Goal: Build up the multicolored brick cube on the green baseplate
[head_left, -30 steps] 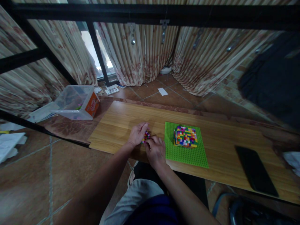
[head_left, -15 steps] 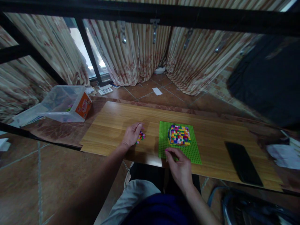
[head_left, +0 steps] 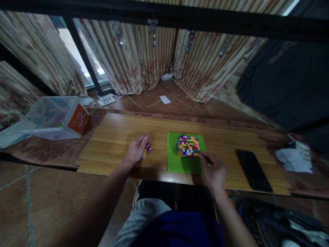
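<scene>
On the wooden board lies a green studded baseplate [head_left: 174,163], which carries a rectangular block built of many-coloured toy bricks [head_left: 189,145]. My right hand [head_left: 214,169] pinches a tiny pinkish-purple toy brick [head_left: 200,154] against the block's near right corner; the fingertips partly hide it. To the left of the baseplate, my left hand [head_left: 136,149] rests on the board with its fingers curled closed, and whatever is inside them is hidden. Just beside it sits a small pile of loose coloured bricks [head_left: 147,151], partly covered by that hand.
A black phone-like slab [head_left: 253,169] lies on the right of the wooden board [head_left: 102,147]. At the far left stands a clear plastic bin [head_left: 51,132] with an orange label. White papers [head_left: 295,157] lie at the right, and dark metal bars cross the top of the view.
My right hand has moved from the baseplate's near edge, right and forward, to the block's near right corner with the small brick. My left hand stays by the pile. The view has shifted right.
</scene>
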The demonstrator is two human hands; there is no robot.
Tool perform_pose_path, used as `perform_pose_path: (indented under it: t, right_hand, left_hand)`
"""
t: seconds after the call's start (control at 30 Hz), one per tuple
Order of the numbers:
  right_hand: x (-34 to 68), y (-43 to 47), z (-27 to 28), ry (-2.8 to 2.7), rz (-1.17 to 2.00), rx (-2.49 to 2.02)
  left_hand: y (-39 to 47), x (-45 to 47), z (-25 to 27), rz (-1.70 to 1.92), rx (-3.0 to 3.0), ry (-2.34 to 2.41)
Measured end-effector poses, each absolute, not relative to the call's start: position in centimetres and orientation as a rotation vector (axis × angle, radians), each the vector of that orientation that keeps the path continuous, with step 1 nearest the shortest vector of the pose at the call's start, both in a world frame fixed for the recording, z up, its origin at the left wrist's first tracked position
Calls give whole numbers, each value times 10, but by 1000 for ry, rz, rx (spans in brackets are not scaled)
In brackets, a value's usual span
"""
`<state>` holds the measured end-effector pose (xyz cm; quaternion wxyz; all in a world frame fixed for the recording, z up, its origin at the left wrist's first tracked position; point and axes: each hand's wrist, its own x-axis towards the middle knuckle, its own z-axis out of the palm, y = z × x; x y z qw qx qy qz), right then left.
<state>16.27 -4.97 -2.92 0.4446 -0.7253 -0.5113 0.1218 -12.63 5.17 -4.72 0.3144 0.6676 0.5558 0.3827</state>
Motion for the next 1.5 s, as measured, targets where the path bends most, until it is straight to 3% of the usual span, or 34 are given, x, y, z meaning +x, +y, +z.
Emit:
perform_pose_path:
  t: [0.57, 1.07, 1.5]
  right_hand:
    - [159, -45, -40, -1056, 405, -1737]
    - [159, -46, -51, -1259, 132, -1550]
    - [118, -65, -25, -1324, 154, -1526]
  left_hand:
    - [54, -127, -49, 991, 1777, 1474]
    - [53, -127, -50, 984, 1758, 1474]
    - [51, -127, -47, 980, 1777, 1481]
